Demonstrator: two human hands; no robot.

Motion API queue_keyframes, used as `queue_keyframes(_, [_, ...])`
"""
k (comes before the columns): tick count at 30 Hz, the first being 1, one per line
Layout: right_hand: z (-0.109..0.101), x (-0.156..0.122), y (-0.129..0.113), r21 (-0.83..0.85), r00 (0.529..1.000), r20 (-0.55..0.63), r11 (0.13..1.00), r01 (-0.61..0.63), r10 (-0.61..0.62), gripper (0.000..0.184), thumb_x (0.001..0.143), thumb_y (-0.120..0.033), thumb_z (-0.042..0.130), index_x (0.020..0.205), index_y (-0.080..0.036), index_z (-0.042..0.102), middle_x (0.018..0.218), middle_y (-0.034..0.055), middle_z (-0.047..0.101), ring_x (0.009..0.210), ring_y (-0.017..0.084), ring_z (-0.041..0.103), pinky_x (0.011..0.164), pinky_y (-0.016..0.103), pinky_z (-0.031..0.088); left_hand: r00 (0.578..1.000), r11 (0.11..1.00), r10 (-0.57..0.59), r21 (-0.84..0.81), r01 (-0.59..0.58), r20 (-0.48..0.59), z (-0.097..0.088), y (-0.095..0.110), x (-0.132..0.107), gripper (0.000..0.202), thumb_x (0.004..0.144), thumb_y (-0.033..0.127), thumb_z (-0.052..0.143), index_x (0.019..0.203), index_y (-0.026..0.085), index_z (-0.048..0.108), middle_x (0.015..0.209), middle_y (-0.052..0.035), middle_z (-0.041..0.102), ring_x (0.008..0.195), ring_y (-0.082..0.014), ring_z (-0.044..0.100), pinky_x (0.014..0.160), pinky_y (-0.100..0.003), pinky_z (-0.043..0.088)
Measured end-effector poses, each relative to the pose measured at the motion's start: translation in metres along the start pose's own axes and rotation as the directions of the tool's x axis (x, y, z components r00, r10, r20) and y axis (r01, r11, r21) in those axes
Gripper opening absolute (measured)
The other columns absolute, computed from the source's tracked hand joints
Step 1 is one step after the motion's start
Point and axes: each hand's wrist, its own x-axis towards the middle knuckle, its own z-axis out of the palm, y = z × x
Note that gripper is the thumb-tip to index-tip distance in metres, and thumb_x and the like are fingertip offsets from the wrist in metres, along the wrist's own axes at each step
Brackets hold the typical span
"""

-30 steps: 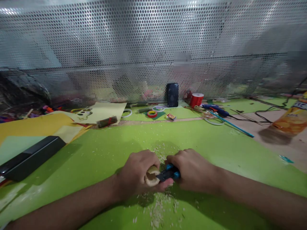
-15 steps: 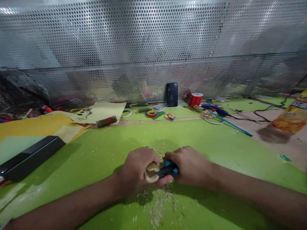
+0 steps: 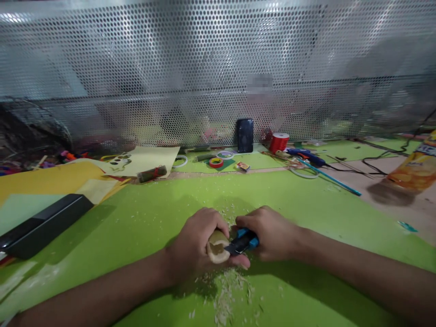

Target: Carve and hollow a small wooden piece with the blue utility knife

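My left hand [image 3: 195, 243] is wrapped around a short pale bamboo-like tube [image 3: 217, 246], its cut end facing right. My right hand [image 3: 272, 232] is closed on a blue and black utility knife [image 3: 243, 240], whose tip rests against the tube's end. Both hands hover just above a green sheet [image 3: 306, 213] on the table. Pale shavings [image 3: 226, 295] lie scattered under and in front of the hands.
A long black box [image 3: 41, 225] lies at the left on yellow paper [image 3: 51, 177]. Along the perforated metal wall [image 3: 204, 68] stand a phone [image 3: 245, 135], a red spool [image 3: 279, 141], tape rolls [image 3: 215, 161], a blue glue gun [image 3: 304, 156] and cables. An orange bottle [image 3: 413, 170] lies at the right.
The knife has tilted and shifted slightly against the tube's end, and both hands have moved up a little. More shavings lie below the hands.
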Motion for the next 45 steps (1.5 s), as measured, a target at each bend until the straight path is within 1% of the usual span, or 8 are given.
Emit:
queue_keyframes(12, [0.005, 0.001, 0.005, 0.155, 0.990, -0.122, 0.984, 0.085, -0.067, 0.013, 0.053, -0.016, 0.053, 0.062, -0.021, 0.044, 0.053, -0.0056, 0.042, 0.048, 0.010, 0.033, 0.048, 0.024, 0.025, 0.997, 0.985, -0.076, -0.154, 0.074, -0.009, 0.002, 0.001, 0.001, 0.047, 0.063, 0.048, 0.085, 0.078, 0.018, 0.052, 0.068, 0.0019, 0.057, 0.056, -0.0103, 0.049, 0.052, -0.022, 0.035])
queue_keyframes(18, [-0.002, -0.004, 0.008, 0.526, 0.966, -0.256, 0.834, 0.167, -0.032, 0.026, 0.075, -0.018, 0.055, 0.058, -0.021, 0.035, 0.053, -0.0074, 0.031, 0.048, 0.007, 0.028, 0.046, 0.022, 0.025, 0.991, 0.966, -0.137, -0.219, 0.135, 0.004, 0.000, -0.003, 0.001, 0.040, 0.070, 0.040, 0.083, 0.079, 0.018, 0.051, 0.066, 0.0040, 0.054, 0.053, -0.0081, 0.045, 0.049, -0.019, 0.034])
queue_keyframes(23, [-0.014, -0.001, 0.008, 0.652, 0.991, -0.132, 0.756, 0.058, 0.037, 0.040, 0.083, -0.033, 0.065, 0.057, -0.019, 0.037, 0.054, -0.0079, 0.027, 0.051, 0.008, 0.026, 0.046, 0.022, 0.022, 0.991, 0.969, -0.133, -0.207, 0.134, 0.016, 0.001, -0.005, -0.001, 0.041, 0.067, 0.039, 0.084, 0.081, 0.018, 0.052, 0.068, 0.0040, 0.054, 0.055, -0.0082, 0.045, 0.051, -0.020, 0.035])
queue_keyframes(28, [-0.026, -0.003, 0.014, 0.753, 0.998, -0.042, 0.659, 0.000, 0.047, 0.034, 0.077, -0.043, 0.073, 0.081, -0.019, 0.049, 0.067, -0.0066, 0.041, 0.059, 0.009, 0.038, 0.050, 0.020, 0.031, 0.986, 0.944, -0.164, -0.286, 0.167, 0.033, 0.001, -0.005, -0.003, 0.043, 0.067, 0.036, 0.085, 0.085, 0.019, 0.050, 0.067, 0.0058, 0.054, 0.054, -0.0073, 0.043, 0.050, -0.018, 0.034])
queue_keyframes(32, [-0.028, -0.005, 0.028, 0.796, 0.995, 0.097, 0.601, -0.072, -0.009, 0.047, 0.069, -0.059, 0.074, 0.073, -0.017, 0.055, 0.060, -0.0050, 0.048, 0.051, 0.009, 0.042, 0.046, 0.022, 0.031, 0.979, 0.913, -0.200, -0.352, 0.205, 0.051, 0.001, -0.005, -0.002, 0.044, 0.067, 0.039, 0.084, 0.088, 0.020, 0.049, 0.067, 0.0064, 0.053, 0.054, -0.0075, 0.041, 0.050, -0.018, 0.034])
queue_keyframes(36, [-0.024, -0.006, 0.032, 0.756, 0.978, 0.206, 0.639, -0.140, -0.030, 0.050, 0.071, -0.062, 0.072, 0.064, -0.014, 0.060, 0.054, -0.0007, 0.054, 0.047, 0.011, 0.045, 0.045, 0.024, 0.033, 0.975, 0.901, -0.211, -0.371, 0.224, 0.076, 0.001, -0.005, -0.001, 0.045, 0.068, 0.044, 0.082, 0.089, 0.020, 0.050, 0.067, 0.0059, 0.052, 0.055, -0.0076, 0.040, 0.050, -0.019, 0.033])
queue_keyframes(41, [-0.022, -0.008, 0.016, 0.676, 0.993, 0.100, 0.737, -0.021, -0.063, 0.046, 0.082, -0.054, 0.065, 0.061, -0.017, 0.047, 0.054, -0.0078, 0.034, 0.050, 0.007, 0.030, 0.043, 0.020, 0.023, 0.977, 0.909, -0.201, -0.359, 0.212, 0.069, 0.000, -0.006, -0.001, 0.045, 0.068, 0.045, 0.082, 0.088, 0.020, 0.050, 0.066, 0.0064, 0.051, 0.054, -0.0070, 0.038, 0.049, -0.018, 0.030])
queue_keyframes(45, [-0.022, -0.008, 0.008, 0.545, 0.998, 0.052, 0.838, 0.004, -0.039, 0.045, 0.086, -0.056, 0.060, 0.068, -0.017, 0.050, 0.056, -0.0070, 0.039, 0.051, 0.007, 0.032, 0.044, 0.020, 0.025, 0.976, 0.908, -0.202, -0.359, 0.216, 0.076, 0.001, -0.005, -0.001, 0.045, 0.068, 0.044, 0.082, 0.088, 0.020, 0.051, 0.067, 0.0065, 0.051, 0.054, -0.0066, 0.036, 0.048, -0.017, 0.028])
